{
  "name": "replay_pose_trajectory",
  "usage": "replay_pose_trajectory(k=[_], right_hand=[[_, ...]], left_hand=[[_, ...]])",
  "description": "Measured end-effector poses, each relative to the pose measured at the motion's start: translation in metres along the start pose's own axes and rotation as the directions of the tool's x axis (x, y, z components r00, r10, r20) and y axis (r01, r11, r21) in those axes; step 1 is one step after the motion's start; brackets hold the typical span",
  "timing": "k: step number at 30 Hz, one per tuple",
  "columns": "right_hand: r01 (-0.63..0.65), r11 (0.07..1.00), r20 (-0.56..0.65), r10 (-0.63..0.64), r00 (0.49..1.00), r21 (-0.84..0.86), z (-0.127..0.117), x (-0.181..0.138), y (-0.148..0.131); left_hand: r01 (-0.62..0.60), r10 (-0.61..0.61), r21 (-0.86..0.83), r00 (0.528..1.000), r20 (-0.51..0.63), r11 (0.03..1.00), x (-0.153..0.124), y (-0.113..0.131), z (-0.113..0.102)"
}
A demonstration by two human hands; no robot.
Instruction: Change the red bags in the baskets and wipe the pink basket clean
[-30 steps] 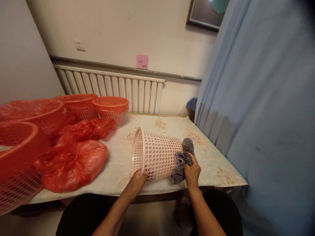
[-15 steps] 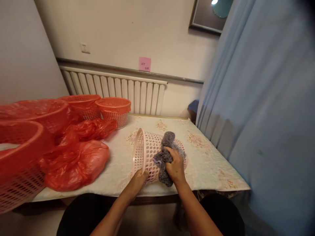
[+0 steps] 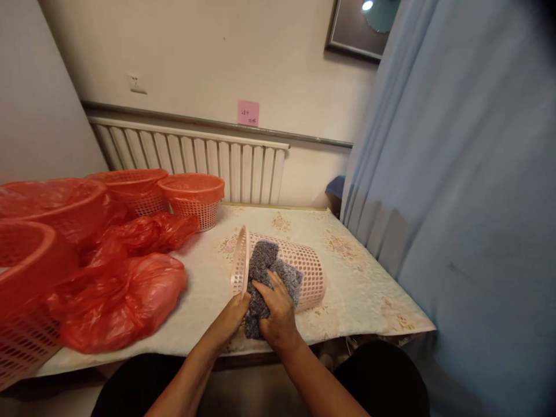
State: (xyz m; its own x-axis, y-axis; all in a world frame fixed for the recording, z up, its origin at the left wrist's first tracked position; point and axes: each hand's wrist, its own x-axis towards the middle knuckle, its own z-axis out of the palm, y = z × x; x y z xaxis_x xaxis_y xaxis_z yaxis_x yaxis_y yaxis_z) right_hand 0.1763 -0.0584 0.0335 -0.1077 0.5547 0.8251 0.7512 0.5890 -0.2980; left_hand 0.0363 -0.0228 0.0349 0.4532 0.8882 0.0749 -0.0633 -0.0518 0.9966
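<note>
The left hand [image 3: 236, 314] is closed on the rim [image 3: 245, 249] of the pink basket [image 3: 311, 269], which lies on its side on the table [image 3: 360, 295]. The right hand [image 3: 278, 313], fingers a bit bent, holds the gray cloth [image 3: 264, 259] against the basket's side. Farther back, a pink note [image 3: 248, 113] on the wall [image 3: 186, 52] has small dark writing, too blurry to read for sure.

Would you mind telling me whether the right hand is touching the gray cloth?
Touching. The head view shows the right hand lying directly on the gray cloth, which covers part of the side of the pale pink basket.
</note>
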Motion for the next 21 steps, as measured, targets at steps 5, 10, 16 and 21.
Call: replay_pose_trajectory(k=[5, 10, 16, 21], right_hand=[[-0.012, 1.000, -0.013, 0.011, 1.000, -0.017, 0.003, -0.006, 0.003], [-0.077, 0.996, -0.020, 0.076, 0.997, -0.045, -0.003, -0.008, 0.028], [-0.279, 0.951, -0.161, 0.257, 0.953, -0.132, -0.032, -0.033, 0.094], [-0.590, 0.805, -0.320, 0.545, 0.775, -0.058, -0.058, -0.051, 0.124]], left_hand=[[-0.068, 0.054, 0.198, 0.995, 0.079, 0.978, -0.004, -0.017, -0.008], [-0.072, 0.051, 0.217, 0.994, 0.101, 0.973, -0.006, -0.010, -0.005], [-0.067, 0.054, 0.166, 0.995, 0.085, 0.984, -0.006, -0.007, -0.003], [-0.065, 0.054, 0.098, 0.992, 0.111, 0.993, -0.007, -0.002, 0.002]])
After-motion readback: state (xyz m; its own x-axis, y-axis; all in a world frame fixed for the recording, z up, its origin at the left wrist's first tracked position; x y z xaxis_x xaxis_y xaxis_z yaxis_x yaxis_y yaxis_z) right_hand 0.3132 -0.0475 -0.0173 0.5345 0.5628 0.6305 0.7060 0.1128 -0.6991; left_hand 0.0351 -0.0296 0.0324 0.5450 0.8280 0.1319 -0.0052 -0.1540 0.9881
